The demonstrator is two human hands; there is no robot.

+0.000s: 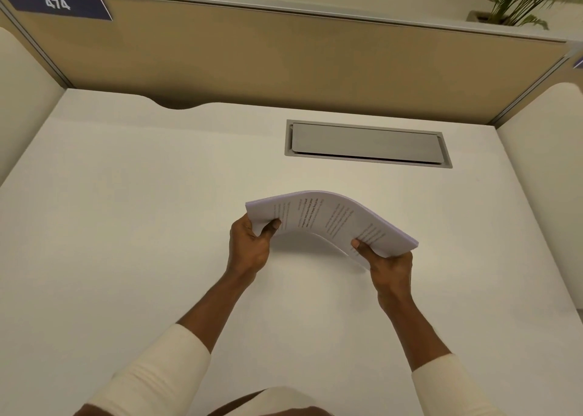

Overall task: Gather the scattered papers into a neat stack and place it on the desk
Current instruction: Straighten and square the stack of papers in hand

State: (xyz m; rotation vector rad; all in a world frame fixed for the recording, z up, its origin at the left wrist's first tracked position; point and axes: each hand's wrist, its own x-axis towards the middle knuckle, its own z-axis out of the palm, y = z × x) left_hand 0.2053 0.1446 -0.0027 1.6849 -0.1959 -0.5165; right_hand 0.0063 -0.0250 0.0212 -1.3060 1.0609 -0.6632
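Reaching forward over the white desk (126,226), both forearms stretch out from cream sleeves, wrists angled inward. Between them hangs the paper stack (328,220), bowed upward in the middle, printed text facing up, lifted off the desk near its centre, just short of the grey cable hatch (366,144) by the far edge. Left hand (249,245) clamps the stack's left end, thumb on top, fingers curled beneath. Right hand (388,264) pinches the lower right end the same way, thumb pressed on the top sheet.

Printed text (318,216) blurred — unreadable.
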